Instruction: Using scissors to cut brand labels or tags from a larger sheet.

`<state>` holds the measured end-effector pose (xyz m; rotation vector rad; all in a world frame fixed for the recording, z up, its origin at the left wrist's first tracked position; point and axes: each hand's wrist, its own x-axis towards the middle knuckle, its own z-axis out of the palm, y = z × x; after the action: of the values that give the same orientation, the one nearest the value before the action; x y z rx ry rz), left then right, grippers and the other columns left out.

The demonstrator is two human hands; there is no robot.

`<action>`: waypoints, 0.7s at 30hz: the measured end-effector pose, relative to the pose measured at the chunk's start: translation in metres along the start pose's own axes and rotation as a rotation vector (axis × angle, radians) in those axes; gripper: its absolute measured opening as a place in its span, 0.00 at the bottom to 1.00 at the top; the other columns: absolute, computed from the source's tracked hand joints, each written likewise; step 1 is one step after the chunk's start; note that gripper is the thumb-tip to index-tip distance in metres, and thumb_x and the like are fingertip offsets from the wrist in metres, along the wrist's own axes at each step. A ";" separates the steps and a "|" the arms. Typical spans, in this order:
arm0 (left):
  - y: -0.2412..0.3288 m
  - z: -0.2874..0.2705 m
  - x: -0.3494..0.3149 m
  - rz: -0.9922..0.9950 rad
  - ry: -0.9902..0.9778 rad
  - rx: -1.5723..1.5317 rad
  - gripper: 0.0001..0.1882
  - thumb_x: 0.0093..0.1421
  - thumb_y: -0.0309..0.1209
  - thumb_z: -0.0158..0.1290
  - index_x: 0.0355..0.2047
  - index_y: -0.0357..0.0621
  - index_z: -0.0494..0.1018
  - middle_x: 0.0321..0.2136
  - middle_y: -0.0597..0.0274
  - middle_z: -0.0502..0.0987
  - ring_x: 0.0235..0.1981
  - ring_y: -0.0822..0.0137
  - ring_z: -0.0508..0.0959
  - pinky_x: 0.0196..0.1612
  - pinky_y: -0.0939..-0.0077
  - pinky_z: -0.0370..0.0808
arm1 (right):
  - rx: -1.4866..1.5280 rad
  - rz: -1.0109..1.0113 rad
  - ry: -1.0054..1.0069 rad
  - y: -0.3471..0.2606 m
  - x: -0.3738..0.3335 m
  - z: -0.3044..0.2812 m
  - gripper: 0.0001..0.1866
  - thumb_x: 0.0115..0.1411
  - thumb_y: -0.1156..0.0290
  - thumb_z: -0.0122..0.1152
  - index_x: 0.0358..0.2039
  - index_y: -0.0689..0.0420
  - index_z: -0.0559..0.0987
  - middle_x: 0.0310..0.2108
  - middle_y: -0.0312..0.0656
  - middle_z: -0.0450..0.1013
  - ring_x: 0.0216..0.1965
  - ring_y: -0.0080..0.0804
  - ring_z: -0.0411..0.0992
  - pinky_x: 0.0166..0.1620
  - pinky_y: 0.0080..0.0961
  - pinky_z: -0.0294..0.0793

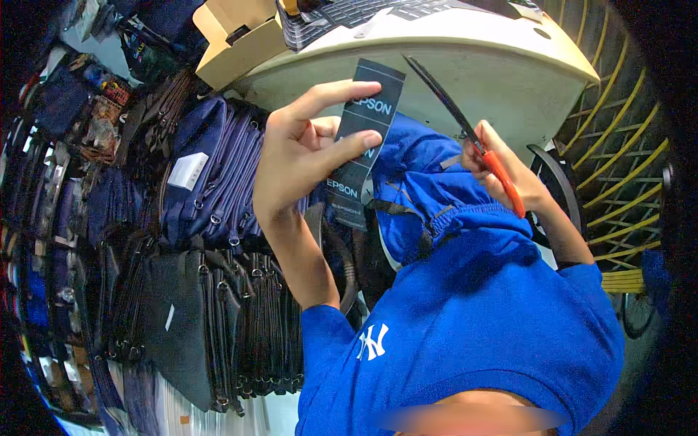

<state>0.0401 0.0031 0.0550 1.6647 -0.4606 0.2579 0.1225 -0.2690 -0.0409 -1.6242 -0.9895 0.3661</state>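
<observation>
Between the thumb and forefinger of my left hand (299, 142) is a strip of dark labels (379, 118) with pale printing and thin cross lines. The strip hangs tilted, its lower end dropping below the thumb. My right hand (503, 166) is closed around a pair of scissors (451, 106) with orange handles. Their dark blades point up and left, apart from the strip, and look nearly together. A small pale piece (451, 162) shows by the fingertips of my right hand; what it is cannot be made out.
Ahead stands a pale table (436, 54) with an opened cardboard box (243, 43) and dark printed sheets (342, 20) on it. Stacked navy bags (233, 167) and black bags (240, 320) fill the left side. Yellow-barred racking (618, 160) rises at the right.
</observation>
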 end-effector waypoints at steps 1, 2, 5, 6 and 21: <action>0.000 0.000 -0.001 -0.019 -0.033 0.003 0.24 0.48 0.13 0.59 0.48 0.31 0.70 0.42 0.56 0.75 0.37 0.73 0.77 0.39 0.81 0.77 | 0.001 0.001 0.009 -0.003 -0.003 0.001 0.34 0.53 0.37 0.54 0.37 0.58 0.59 0.29 0.35 0.55 0.30 0.22 0.54 0.35 0.20 0.59; -0.001 -0.001 -0.001 -0.006 -0.071 -0.009 0.25 0.47 0.12 0.59 0.48 0.31 0.70 0.44 0.55 0.74 0.38 0.72 0.77 0.41 0.82 0.77 | 0.029 0.016 -0.029 -0.006 -0.006 0.003 0.34 0.53 0.37 0.53 0.37 0.58 0.60 0.29 0.35 0.56 0.30 0.22 0.54 0.35 0.20 0.59; -0.002 -0.002 -0.002 0.073 -0.139 0.005 0.25 0.47 0.11 0.59 0.48 0.30 0.70 0.46 0.55 0.73 0.40 0.71 0.77 0.41 0.83 0.77 | 0.042 0.027 -0.085 -0.016 -0.016 0.002 0.35 0.52 0.34 0.52 0.35 0.57 0.61 0.29 0.34 0.57 0.29 0.22 0.54 0.33 0.20 0.58; -0.002 -0.005 -0.002 0.119 -0.177 0.020 0.25 0.46 0.11 0.58 0.47 0.29 0.71 0.48 0.55 0.72 0.41 0.71 0.77 0.41 0.83 0.77 | 0.070 0.035 -0.105 -0.017 -0.019 0.004 0.36 0.52 0.32 0.51 0.35 0.57 0.61 0.28 0.34 0.57 0.29 0.21 0.54 0.33 0.19 0.58; -0.008 0.009 -0.005 0.012 -0.304 -0.018 0.23 0.47 0.13 0.60 0.46 0.30 0.72 0.45 0.57 0.71 0.37 0.75 0.77 0.36 0.89 0.74 | 0.181 0.012 -0.183 -0.017 -0.030 0.013 0.41 0.48 0.25 0.44 0.36 0.55 0.60 0.24 0.31 0.53 0.23 0.17 0.50 0.24 0.13 0.51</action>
<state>0.0378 -0.0045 0.0446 1.6902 -0.6979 0.0071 0.0887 -0.2827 -0.0372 -1.4521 -1.0522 0.6043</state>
